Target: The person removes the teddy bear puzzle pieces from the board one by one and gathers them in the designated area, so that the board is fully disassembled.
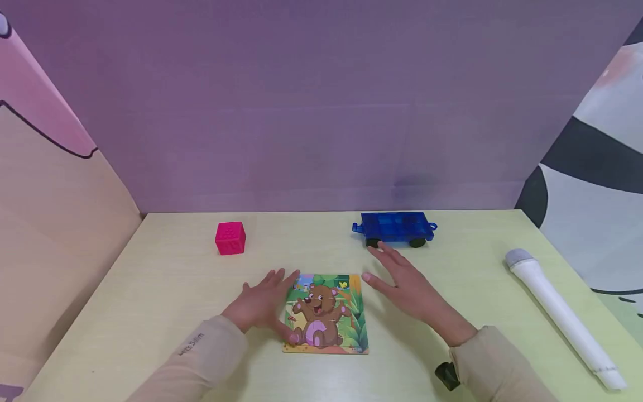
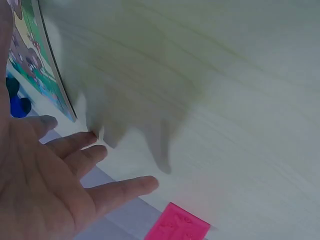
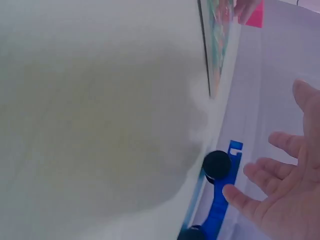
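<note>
Blue wagon [image 1: 393, 230] stands beyond the bear board [image 1: 326, 315], left grip [image 1: 262, 303] and right grip [image 1: 406, 287] both released

In the head view we lose part of the bear picture board's left edge behind the left hand [image 1: 263, 304], and we cannot tell whether the thumb presses that board [image 1: 329, 315]. The lettering on the left sleeve [image 1: 208, 354] is too small for us to read surely. One fingertip of the right hand [image 1: 409, 285] covers part of a wheel of the blue wagon [image 1: 399, 226]; we cannot tell if they touch. In the left wrist view we see only a scrap of wagon beside the left hand, and the bottom edge cuts the pink cube [image 2: 178, 224] beyond its fingers.
</note>
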Demonstrator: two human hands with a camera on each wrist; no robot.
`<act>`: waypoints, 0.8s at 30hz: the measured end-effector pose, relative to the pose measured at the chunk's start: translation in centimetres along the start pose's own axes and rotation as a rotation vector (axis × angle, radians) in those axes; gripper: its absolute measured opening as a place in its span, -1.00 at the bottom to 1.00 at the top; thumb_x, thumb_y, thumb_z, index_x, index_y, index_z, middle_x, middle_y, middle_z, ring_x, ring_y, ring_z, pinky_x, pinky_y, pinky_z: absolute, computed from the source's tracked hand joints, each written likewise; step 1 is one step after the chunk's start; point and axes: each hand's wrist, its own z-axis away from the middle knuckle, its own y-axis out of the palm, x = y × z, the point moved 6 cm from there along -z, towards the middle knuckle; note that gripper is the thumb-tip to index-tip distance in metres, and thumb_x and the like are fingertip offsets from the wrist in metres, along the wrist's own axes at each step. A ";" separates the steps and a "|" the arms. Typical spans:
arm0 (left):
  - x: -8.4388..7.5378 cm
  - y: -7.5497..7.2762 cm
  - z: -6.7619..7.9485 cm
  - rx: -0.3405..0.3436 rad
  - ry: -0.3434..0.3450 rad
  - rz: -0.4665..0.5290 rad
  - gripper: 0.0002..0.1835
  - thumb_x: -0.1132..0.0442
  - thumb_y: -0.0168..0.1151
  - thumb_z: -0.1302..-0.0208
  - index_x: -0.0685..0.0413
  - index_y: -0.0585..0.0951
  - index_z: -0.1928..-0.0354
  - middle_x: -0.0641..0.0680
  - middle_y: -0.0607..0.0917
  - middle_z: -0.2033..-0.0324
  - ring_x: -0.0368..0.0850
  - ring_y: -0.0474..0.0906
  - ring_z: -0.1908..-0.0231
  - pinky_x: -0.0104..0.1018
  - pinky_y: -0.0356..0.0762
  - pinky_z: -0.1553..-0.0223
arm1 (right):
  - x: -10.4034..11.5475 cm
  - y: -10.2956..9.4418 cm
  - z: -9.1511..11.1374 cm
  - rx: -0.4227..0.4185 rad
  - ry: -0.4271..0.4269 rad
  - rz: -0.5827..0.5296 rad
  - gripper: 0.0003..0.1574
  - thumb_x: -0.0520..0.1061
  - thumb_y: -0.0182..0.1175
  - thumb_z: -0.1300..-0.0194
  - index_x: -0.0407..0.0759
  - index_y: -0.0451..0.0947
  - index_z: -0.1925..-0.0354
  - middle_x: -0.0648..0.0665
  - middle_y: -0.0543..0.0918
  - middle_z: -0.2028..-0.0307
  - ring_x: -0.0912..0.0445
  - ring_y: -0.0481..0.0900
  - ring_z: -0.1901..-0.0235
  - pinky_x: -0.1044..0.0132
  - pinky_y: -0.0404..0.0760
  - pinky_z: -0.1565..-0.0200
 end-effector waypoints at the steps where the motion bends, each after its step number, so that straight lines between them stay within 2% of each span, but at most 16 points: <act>1: -0.1 0.0 0.0 -0.002 -0.006 -0.002 0.37 -0.13 0.73 0.23 0.05 0.11 -0.60 0.32 0.08 -0.55 0.27 -0.06 -0.55 0.62 -0.06 -0.29 | 0.1 0.2 -0.1 0.005 0.004 -0.010 -0.11 0.31 0.07 -0.50 -0.11 0.18 -0.55 -0.33 0.13 -0.54 -0.37 0.09 -0.48 -0.45 0.21 -0.31; 8: -0.6 0.4 -0.3 -0.021 -0.032 -0.071 0.32 -0.11 0.74 0.27 0.02 0.20 -0.57 0.33 0.12 -0.54 0.29 0.01 -0.53 0.65 0.06 -0.22 | 0.4 1.7 -0.7 0.052 0.018 -0.046 -0.24 0.15 0.27 -0.42 -0.20 0.42 -0.40 -0.37 0.41 -0.36 -0.35 0.33 -0.36 -0.36 0.36 -0.27; 16: -1.3 0.3 -0.4 -0.014 -0.084 -0.154 0.32 -0.10 0.75 0.30 0.03 0.23 -0.56 0.33 0.15 -0.52 0.30 0.05 -0.51 0.59 0.25 -0.17 | 1.6 2.7 -1.3 0.076 -0.005 0.033 -0.36 0.04 0.44 -0.28 -0.23 0.60 -0.22 -0.25 0.61 -0.10 -0.23 0.53 -0.16 -0.20 0.51 -0.20; 20: -1.8 0.4 -0.6 -0.003 -0.105 -0.213 0.33 -0.09 0.75 0.32 0.04 0.22 -0.56 0.33 0.16 -0.52 0.31 0.09 -0.50 0.57 0.31 -0.15 | 1.9 3.1 -1.5 0.100 0.024 0.086 -0.40 0.02 0.49 -0.21 -0.21 0.65 -0.15 -0.19 0.64 -0.04 -0.16 0.55 -0.10 -0.13 0.54 -0.18; 24: -2.3 0.5 -0.8 0.004 -0.107 -0.260 0.32 -0.07 0.76 0.35 -0.20 0.22 -0.57 0.36 0.18 -0.50 0.34 0.14 -0.47 0.56 0.34 -0.12 | 1.9 3.2 -1.7 0.114 0.068 0.143 -0.41 0.03 0.54 -0.15 -0.16 0.70 -0.11 -0.17 0.64 -0.02 -0.13 0.55 -0.07 -0.10 0.57 -0.15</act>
